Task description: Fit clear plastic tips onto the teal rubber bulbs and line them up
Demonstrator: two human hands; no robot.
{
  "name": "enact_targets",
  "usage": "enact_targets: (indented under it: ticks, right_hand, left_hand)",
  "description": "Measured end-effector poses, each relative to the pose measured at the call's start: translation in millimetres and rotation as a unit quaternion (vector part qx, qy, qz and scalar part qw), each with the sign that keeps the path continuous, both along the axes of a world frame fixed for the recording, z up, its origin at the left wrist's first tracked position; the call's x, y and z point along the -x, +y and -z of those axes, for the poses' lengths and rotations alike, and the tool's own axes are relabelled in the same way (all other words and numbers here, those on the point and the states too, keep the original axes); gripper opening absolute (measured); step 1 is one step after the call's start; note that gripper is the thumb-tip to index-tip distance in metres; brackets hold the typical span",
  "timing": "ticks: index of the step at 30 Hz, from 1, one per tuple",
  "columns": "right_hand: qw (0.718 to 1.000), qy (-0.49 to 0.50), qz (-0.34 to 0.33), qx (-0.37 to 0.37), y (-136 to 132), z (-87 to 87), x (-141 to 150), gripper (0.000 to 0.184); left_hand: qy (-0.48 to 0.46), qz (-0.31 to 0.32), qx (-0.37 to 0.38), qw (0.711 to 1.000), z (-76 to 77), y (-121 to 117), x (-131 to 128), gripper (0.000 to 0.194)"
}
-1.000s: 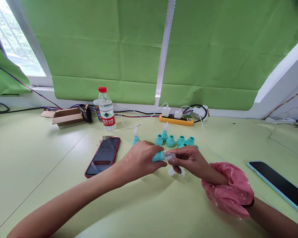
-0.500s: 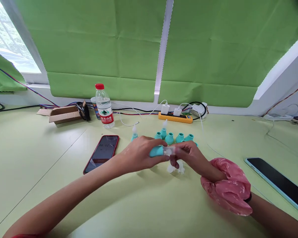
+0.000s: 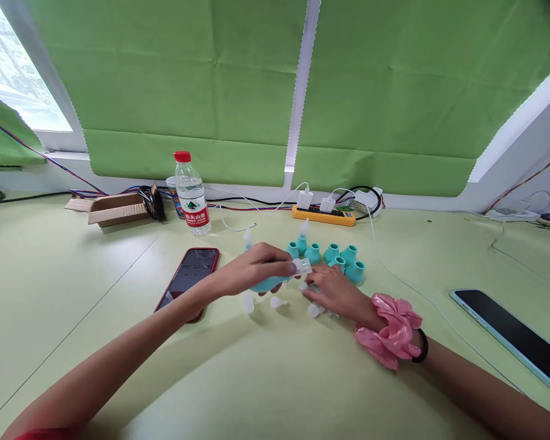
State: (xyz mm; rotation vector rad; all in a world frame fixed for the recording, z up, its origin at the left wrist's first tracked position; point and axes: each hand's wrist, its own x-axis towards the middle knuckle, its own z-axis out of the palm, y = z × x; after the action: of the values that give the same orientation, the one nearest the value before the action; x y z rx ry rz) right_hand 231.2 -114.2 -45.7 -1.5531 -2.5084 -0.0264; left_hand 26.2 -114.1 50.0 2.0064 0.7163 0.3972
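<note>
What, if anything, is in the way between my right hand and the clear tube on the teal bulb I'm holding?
Nothing visible. The clear tube points from the teal bulb in your left hand toward your right hand. The standing teal bulbs are beyond.

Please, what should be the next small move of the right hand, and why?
Probably the right hand should pick up the translucent piece at its fingers, because the left hand holds a teal bulb with a clear tube.
</note>
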Motion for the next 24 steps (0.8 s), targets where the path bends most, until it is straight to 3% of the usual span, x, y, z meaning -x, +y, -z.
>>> enact_targets:
  ticks: [2, 5, 9, 12, 16, 24]
  right_hand:
    - [0.998, 0.051, -0.027, 0.016, -1.7, -7.5, 0.7, 0.016]
    - [0.976, 0.207, -0.062, 0.01, -8.6, -26.2, 2.2, 0.013]
    - [0.89, 0.449, -0.074, 0.025, -22.9, -48.5, 4.8, 0.016]
    - [0.855, 0.512, -0.076, 0.025, -29.1, -54.7, 4.5, 0.016]
    - [0.857, 0.505, -0.101, 0.001, -30.7, -57.3, 1.3, 0.015]
    - [0.908, 0.375, -0.168, -0.081, -35.3, -62.8, 3.0, 0.015]
  left_hand:
    - [-0.033, 0.028, 0.098, 0.994, 1.8, 4.8, 1.5, 0.03]
    - [-0.062, 0.041, 0.159, 0.984, 5.7, 10.8, 2.2, 0.027]
    - [-0.065, 0.044, 0.186, 0.979, 10.5, 15.9, 1.7, 0.024]
    - [-0.063, 0.04, 0.187, 0.979, 10.4, 17.3, 2.2, 0.024]
    - [-0.043, 0.035, 0.164, 0.985, 5.4, 16.2, 4.4, 0.024]
    - [0.048, 0.079, 0.115, 0.989, 2.6, 12.7, 6.8, 0.029]
